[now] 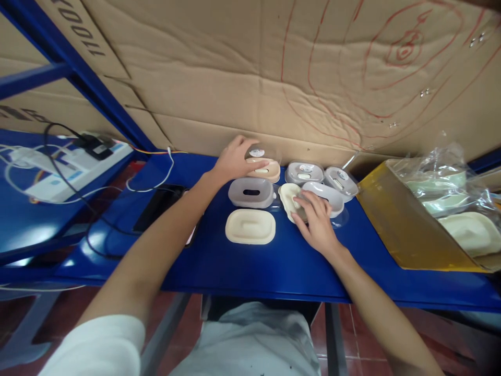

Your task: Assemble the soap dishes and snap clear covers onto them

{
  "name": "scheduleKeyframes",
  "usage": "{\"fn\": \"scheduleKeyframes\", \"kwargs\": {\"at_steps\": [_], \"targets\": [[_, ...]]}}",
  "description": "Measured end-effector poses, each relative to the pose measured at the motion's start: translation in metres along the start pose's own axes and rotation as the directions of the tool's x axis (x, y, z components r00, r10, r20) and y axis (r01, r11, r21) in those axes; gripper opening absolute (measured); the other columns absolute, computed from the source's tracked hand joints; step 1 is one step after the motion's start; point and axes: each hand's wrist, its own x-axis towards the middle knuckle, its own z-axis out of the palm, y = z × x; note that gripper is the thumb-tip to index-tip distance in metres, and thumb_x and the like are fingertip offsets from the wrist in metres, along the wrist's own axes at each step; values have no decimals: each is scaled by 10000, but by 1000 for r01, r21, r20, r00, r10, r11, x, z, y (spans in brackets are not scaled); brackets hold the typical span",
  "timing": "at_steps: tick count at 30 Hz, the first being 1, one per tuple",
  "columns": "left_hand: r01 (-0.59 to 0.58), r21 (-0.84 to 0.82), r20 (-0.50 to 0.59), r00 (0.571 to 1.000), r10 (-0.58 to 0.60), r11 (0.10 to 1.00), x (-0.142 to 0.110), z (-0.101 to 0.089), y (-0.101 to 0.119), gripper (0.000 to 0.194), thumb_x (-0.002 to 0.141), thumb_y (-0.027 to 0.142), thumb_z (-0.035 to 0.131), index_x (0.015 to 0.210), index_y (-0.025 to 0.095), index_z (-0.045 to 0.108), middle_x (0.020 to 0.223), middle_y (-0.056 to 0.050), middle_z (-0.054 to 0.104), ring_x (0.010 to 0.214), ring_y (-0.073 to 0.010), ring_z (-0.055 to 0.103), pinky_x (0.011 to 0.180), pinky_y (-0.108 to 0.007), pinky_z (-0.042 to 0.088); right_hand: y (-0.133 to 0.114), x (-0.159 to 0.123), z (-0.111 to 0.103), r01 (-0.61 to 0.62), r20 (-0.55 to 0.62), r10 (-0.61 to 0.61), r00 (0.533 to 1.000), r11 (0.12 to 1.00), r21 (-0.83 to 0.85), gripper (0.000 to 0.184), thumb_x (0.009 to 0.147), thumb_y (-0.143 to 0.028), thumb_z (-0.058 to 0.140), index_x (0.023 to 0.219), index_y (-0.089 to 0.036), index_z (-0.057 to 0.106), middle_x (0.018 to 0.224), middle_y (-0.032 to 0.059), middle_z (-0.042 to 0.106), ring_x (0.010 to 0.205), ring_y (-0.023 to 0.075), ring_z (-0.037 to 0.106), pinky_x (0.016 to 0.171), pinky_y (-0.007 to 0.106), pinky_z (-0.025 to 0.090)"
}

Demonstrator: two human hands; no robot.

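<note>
My left hand (235, 159) is at the back of the table, its thumb in front of and its fingers behind a peach oval box (270, 171) with a clear cover. My right hand (319, 222) has its fingertips on a cream oval lid (288, 196), which lies tilted against a grey-lilac oval shell (335, 204). A second cream lid (250, 234) lies flat near the front. Behind it sits a grey-lilac shell with a dark slot (238, 193). Two covered grey-lilac boxes, one in the middle (293, 175) and one to its right (352, 189), stand along the back.
On the right, a yellow-sided carton (383, 219) holds cream and green parts in clear plastic. A white power strip (58, 183) with cables lies at the left. Near my left forearm is a black device (152, 211). Cardboard (203, 68) rises behind the blue table (250, 271).
</note>
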Motion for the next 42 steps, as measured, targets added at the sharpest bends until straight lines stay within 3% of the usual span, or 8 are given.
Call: {"fn": "scheduleKeyframes", "kwargs": {"at_steps": [2, 4, 9, 17, 22, 26, 33, 42], "targets": [[2, -29, -95, 995, -5, 1000, -4, -3, 7, 723, 934, 675, 748, 1503, 244, 632, 1443, -123, 615, 1324, -336, 630, 1190, -477, 471, -1, 0, 1, 1, 5, -1, 1000, 1000, 11, 404, 1129, -396, 539, 1510, -265, 567, 1576, 177, 608, 1509, 349, 535, 1211, 560, 350], [27, -31, -90, 995, -30, 999, -5, -3, 11, 682, 950, 678, 725, 1463, 235, 654, 1426, -122, 629, 1302, -336, 637, 1185, -485, 470, -2, 0, 1, 2, 18, -3, 1000, 1000, 18, 408, 1126, -401, 542, 1512, -273, 570, 1575, 175, 608, 1502, 349, 541, 1216, 564, 348], [66, -39, 81, 995, -62, 997, -3, 7, 10, 646, 979, 685, 649, 1408, 204, 685, 1430, -144, 656, 1329, -339, 628, 1174, -487, 476, -2, 0, 1, -12, 33, 12, 999, 1000, 14, 412, 1124, -405, 541, 1515, -278, 569, 1580, 180, 596, 1494, 353, 542, 1211, 564, 350], [-116, -76, 335, 933, 135, 990, -5, 17, 16, 537, 1142, 519, 294, 1449, 313, 682, 1534, -31, 690, 1463, -263, 587, 1246, -436, 392, -5, -2, 0, 2, 62, -1, 998, 1000, -10, 406, 1133, -421, 527, 1507, -267, 559, 1592, 187, 577, 1513, 353, 515, 1212, 566, 359], [-54, 35, 324, 945, 40, 998, 4, 8, -1, 427, 1090, 438, 417, 1334, 259, 718, 1427, -95, 749, 1388, -328, 644, 1220, -538, 369, -7, -2, -1, -8, 99, 9, 995, 1000, -8, 416, 1134, -436, 522, 1520, -282, 551, 1612, 180, 567, 1525, 359, 501, 1216, 582, 361], [-17, 58, 361, 932, -5, 998, 9, -3, -8, 435, 1053, 490, 497, 1380, 282, 695, 1324, -61, 801, 1259, -308, 721, 1130, -447, 455, -9, -2, -2, -1, 126, 0, 992, 1000, 2, 414, 1132, -424, 532, 1509, -257, 566, 1610, 188, 569, 1532, 359, 494, 1221, 571, 358], [5, 67, 435, 900, -33, 998, 8, 5, 13, 468, 1024, 585, 501, 1215, 264, 784, 1143, -38, 842, 1120, -300, 747, 1050, -404, 477, -11, -2, 0, 5, 177, -3, 984, 1000, -7, 412, 1140, -422, 513, 1497, -230, 589, 1613, 197, 573, 1535, 352, 494, 1231, 564, 345], [-25, 156, 493, 868, -56, 987, 14, 12, 33, 375, 1016, 403, 479, 1112, 255, 811, 1222, -48, 833, 1212, -324, 717, 1096, -456, 420, -11, -1, 3, -1, 232, 13, 973, 999, -52, 420, 1140, -417, 513, 1505, -230, 601, 1643, 186, 557, 1546, 341, 488, 1259, 564, 306]]}}
